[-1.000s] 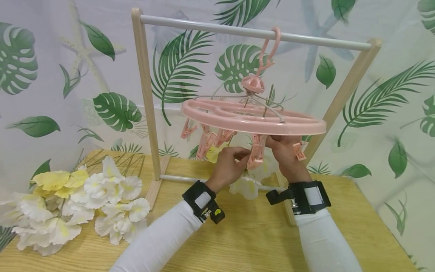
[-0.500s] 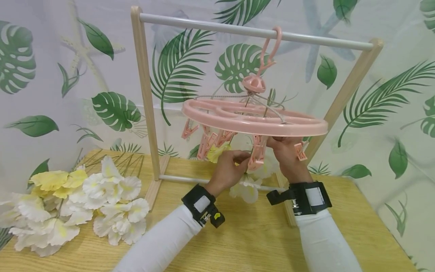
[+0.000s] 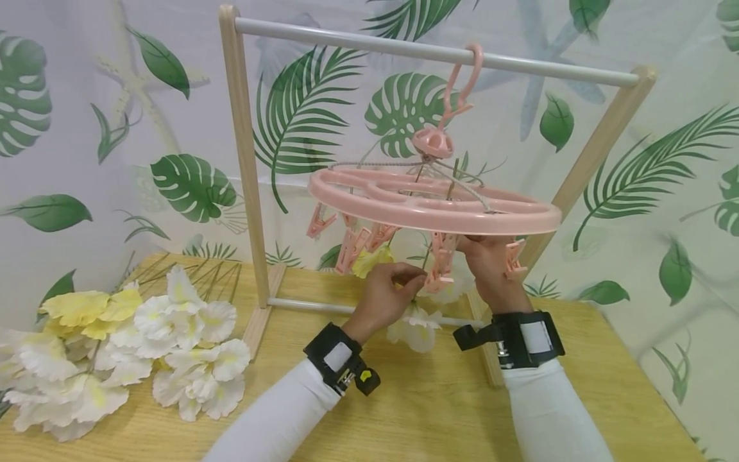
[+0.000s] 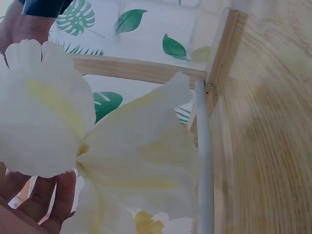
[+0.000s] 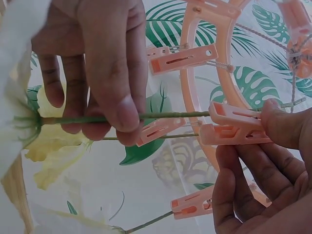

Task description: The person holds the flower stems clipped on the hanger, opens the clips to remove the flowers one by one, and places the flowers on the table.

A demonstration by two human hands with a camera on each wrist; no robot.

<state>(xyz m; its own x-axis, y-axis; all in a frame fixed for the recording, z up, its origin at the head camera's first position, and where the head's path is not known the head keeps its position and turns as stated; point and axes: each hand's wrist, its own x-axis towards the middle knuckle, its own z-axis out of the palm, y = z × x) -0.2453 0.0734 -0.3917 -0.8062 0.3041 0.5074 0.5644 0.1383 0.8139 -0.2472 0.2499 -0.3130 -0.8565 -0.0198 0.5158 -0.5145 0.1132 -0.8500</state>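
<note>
My left hand (image 3: 388, 294) pinches the green stem (image 5: 170, 115) of a white artificial flower (image 4: 131, 151), whose bloom hangs downward. My right hand (image 5: 273, 185) squeezes the tail end of a pink clothespin (image 5: 234, 127) between thumb and fingers. That clothespin hangs beneath the round pink drying hanger (image 3: 433, 221). Its mouth meets the stem, and the stem's tip comes out past my right thumb. In the head view the right hand (image 3: 491, 266) is partly hidden by the hanger's rim. A yellow flower (image 3: 371, 260) hangs from another clothespin close by.
The hanger hooks over the white bar (image 3: 358, 43) of a wooden-sided rack (image 3: 245, 160). Several white (image 3: 190, 314) and yellow flowers (image 3: 86, 308) lie at the left on the wooden table (image 3: 369, 410). Other clothespins (image 3: 352, 250) dangle around the hanger. A leaf-patterned cloth (image 3: 190, 115) stands behind.
The left hand and the white flower have sunk slightly. The hanger has shifted a little and a clothespin at its right has turned. Both hands keep their holds.
</note>
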